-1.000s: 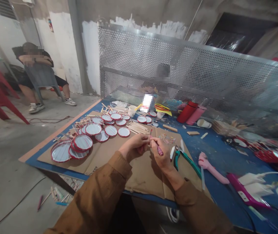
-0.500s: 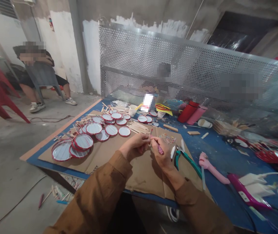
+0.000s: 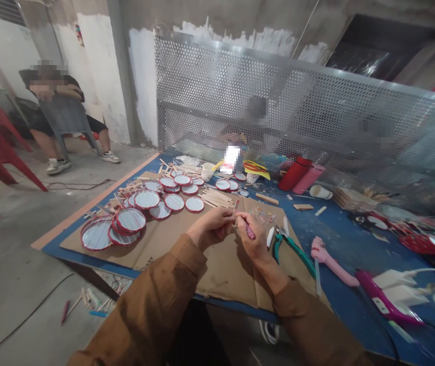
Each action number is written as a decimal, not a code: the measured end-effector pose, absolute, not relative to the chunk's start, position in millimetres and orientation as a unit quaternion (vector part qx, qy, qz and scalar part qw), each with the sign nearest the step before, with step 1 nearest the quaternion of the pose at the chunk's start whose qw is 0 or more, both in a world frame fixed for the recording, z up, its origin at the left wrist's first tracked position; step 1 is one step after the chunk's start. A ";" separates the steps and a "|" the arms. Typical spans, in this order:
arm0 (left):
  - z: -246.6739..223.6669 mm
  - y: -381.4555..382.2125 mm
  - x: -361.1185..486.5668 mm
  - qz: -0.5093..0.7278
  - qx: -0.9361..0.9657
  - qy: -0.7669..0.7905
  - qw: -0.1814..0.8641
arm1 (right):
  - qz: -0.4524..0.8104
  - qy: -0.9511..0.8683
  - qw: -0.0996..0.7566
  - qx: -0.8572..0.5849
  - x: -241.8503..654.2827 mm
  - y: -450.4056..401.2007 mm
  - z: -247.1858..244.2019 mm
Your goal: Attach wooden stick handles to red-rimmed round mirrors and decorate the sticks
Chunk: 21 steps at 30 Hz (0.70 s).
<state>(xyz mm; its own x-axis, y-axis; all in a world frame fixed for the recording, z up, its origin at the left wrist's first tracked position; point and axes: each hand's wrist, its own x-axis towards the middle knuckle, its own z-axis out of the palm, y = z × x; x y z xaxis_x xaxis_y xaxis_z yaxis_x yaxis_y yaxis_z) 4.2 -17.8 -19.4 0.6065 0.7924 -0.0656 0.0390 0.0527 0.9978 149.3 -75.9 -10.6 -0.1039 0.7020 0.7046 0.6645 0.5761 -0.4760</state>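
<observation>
Over the cardboard sheet (image 3: 221,282), my two hands meet at the fingertips. A thin stick with a reddish top (image 3: 236,204) rises from the pinch of my left hand (image 3: 214,224); its lower part is hidden by the fingers. My right hand (image 3: 253,241) is closed around a pink tool (image 3: 248,231), mostly covered, so its kind is unclear. Just right of that hand lie green-handled pliers (image 3: 296,254) and a white marker-like stick (image 3: 270,237). Beyond the fingers is a small heap of thin coloured pieces (image 3: 263,216).
Red-rimmed round discs (image 3: 131,220) are piled at left, near flat wooden sticks (image 3: 215,197). A pink glue gun (image 3: 332,262) and a purple power strip (image 3: 389,300) lie at right. Red and pink bottles (image 3: 296,173) rest by the perforated metal screen (image 3: 210,81). A person sits at far left.
Both hands keep nearly the same place and hold. The pink tool seems tilted very slightly; nothing else on the table has visibly moved.
</observation>
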 end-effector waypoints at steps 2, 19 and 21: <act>-17.1 -17.5 3.8 0.280 0.630 0.341 0.639 | 0.033 -0.744 0.484 -0.460 149.1 -76.4 -10.4; -8.5 -18.4 1.6 0.253 0.656 0.355 0.617 | 0.040 -0.741 0.488 -0.459 150.3 -75.1 -11.3; -8.0 -19.2 1.7 0.258 0.650 0.357 0.619 | 0.053 -0.744 0.484 -0.458 150.4 -75.3 -11.8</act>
